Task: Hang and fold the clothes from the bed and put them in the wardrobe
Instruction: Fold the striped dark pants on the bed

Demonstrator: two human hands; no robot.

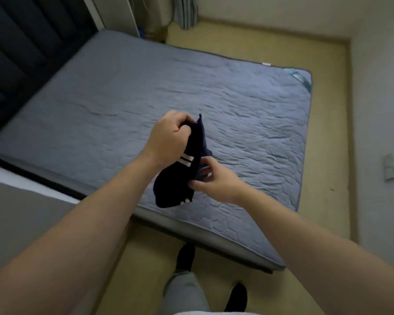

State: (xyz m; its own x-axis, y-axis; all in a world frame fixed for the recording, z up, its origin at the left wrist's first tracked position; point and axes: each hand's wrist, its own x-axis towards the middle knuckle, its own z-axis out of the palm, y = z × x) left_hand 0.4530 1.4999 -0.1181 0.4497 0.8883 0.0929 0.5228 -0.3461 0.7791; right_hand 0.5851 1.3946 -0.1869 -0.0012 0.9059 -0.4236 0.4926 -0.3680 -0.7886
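Head view looks down on a person standing at the foot of the bed. Their left hand (168, 137) is clenched round the top of a small navy garment with white stripes (175, 185), held in the air over the quilted grey mattress cover (146, 87). Lower down, the right hand (214, 180) pinches its edge between thumb and fingers.

We see a yellow floor (282, 46) | a pale wall (378, 98) on our right | a small white box (391, 167) on that wall
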